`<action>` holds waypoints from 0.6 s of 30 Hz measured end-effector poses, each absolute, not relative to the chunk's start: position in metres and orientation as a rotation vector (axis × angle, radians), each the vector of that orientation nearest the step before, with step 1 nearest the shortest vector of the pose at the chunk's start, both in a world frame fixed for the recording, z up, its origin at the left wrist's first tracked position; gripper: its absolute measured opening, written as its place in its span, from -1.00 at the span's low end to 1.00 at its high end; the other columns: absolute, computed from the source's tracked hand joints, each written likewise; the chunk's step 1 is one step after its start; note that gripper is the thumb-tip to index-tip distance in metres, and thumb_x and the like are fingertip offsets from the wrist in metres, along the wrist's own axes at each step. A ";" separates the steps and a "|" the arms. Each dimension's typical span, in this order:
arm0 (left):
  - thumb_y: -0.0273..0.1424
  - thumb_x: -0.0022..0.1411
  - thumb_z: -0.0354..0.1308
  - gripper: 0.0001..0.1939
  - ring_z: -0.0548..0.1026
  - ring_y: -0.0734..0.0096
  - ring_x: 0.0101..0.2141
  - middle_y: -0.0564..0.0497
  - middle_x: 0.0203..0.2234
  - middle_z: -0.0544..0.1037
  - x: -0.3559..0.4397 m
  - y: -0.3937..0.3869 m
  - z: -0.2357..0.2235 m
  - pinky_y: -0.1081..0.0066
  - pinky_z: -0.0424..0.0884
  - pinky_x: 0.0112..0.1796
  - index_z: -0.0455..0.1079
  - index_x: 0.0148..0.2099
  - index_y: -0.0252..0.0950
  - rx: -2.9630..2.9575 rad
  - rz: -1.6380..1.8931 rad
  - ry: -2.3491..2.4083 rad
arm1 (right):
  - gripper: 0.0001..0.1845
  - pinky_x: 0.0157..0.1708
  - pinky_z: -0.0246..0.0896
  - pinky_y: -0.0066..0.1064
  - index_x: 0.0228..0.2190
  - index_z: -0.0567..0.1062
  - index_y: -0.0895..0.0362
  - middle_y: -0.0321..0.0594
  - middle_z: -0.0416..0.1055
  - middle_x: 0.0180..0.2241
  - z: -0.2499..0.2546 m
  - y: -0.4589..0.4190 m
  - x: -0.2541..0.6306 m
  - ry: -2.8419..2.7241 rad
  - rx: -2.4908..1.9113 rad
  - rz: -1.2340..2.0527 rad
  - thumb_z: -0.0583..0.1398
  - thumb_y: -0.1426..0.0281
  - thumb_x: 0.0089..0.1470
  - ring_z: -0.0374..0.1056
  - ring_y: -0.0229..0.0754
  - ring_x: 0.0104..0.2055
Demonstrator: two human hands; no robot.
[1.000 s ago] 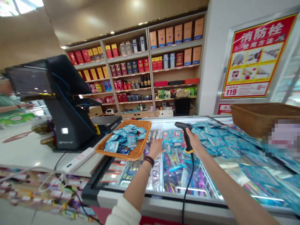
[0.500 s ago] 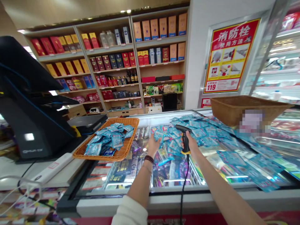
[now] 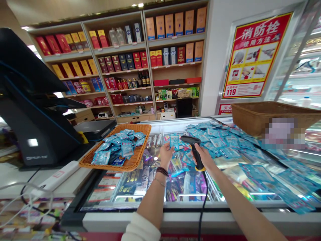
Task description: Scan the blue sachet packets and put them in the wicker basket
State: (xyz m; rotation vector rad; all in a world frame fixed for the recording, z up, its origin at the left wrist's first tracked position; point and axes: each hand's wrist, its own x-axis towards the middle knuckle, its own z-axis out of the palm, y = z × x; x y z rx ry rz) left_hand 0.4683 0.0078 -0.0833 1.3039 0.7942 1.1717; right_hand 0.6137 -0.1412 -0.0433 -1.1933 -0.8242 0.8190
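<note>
Head: sachet point(image 3: 174, 142) seemingly in left hand point(image 3: 166, 155)

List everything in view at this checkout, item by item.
Checkout terminal: one, black, at left.
Wicker tray: one, orange-brown, on the freezer's left end.
Tray sachets: many, blue, in the wicker tray.
Loose sachets: many, blue, spread across the freezer's right side.
Chest freezer: one, white-framed with glass top, centre foreground.
Wicker basket: one, brown, far right.
Wall shelving: one unit, light wood, behind the freezer, holding red, yellow and tan boxes.
Poster: one, red and yellow, on the right wall.
Barcode scanner: one, black, in the right hand.
Held sachet: one, blue, in the left hand.
Left hand: one, above the freezer.
Right hand: one, above the freezer.
Bracelets: two, dark and thin, on the left wrist.
Sleeve: one, white, on the left arm.
</note>
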 end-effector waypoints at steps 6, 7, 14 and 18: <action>-0.29 -0.02 0.63 -0.46 0.71 0.16 -0.35 -0.10 -0.40 0.72 0.469 0.010 -0.085 0.13 0.71 -0.15 0.63 -0.01 -0.38 1.291 1.205 0.840 | -0.31 -0.75 0.17 -0.42 -0.46 0.49 0.05 -0.34 0.35 -0.69 -0.046 -0.142 0.611 -0.920 -1.186 0.846 0.31 -0.34 0.04 0.21 -0.27 -0.73; -0.28 -0.02 0.63 -0.45 0.71 0.16 -0.35 -0.09 -0.42 0.71 0.469 0.011 -0.086 0.14 0.72 -0.16 0.63 0.00 -0.37 1.298 1.203 0.837 | -0.30 -0.75 0.17 -0.42 -0.47 0.49 0.05 -0.34 0.33 -0.71 -0.046 -0.143 0.611 -0.932 -1.191 0.849 0.30 -0.35 0.05 0.20 -0.27 -0.74; -0.35 0.02 0.61 -0.52 0.72 0.13 -0.34 -0.07 -0.46 0.69 0.468 0.013 -0.087 0.13 0.72 -0.16 0.63 -0.01 -0.38 1.293 1.207 0.856 | -0.30 -0.75 0.16 -0.41 -0.48 0.47 0.04 -0.34 0.33 -0.72 -0.048 -0.142 0.612 -0.956 -1.210 0.861 0.28 -0.36 0.06 0.18 -0.27 -0.74; -0.40 0.05 0.59 -0.59 0.73 0.13 -0.33 -0.09 -0.44 0.70 0.468 0.013 -0.088 0.11 0.73 -0.14 0.64 -0.05 -0.37 1.309 1.211 0.835 | -0.27 -0.77 0.14 -0.44 -0.50 0.44 0.05 -0.34 0.34 -0.68 -0.047 -0.142 0.610 -0.941 -1.183 0.863 0.32 -0.37 0.01 0.19 -0.30 -0.73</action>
